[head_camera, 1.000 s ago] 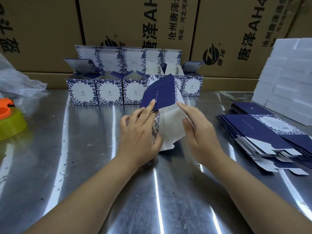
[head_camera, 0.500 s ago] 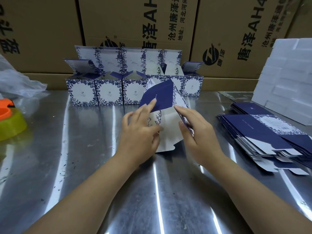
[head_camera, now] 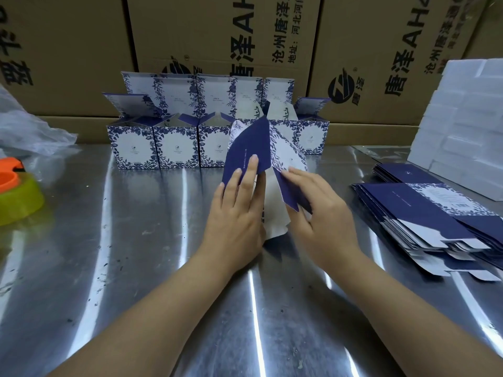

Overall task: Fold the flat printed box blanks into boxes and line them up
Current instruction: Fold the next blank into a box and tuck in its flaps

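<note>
Navy box blank (head_camera: pixel 249 148) is standing half-opened on the tabletop (head_camera: pixel 136 254); the left hand (head_camera: pixel 236 210) is pressing straight fingers (head_camera: pixel 253 167) on one panel, steadying it, while the right hand (head_camera: pixel 321 213) is gripping the opposite panel, probably squaring it for the boxes (head_camera: pixel 177 145) lining up at 12 o'clock.
</note>
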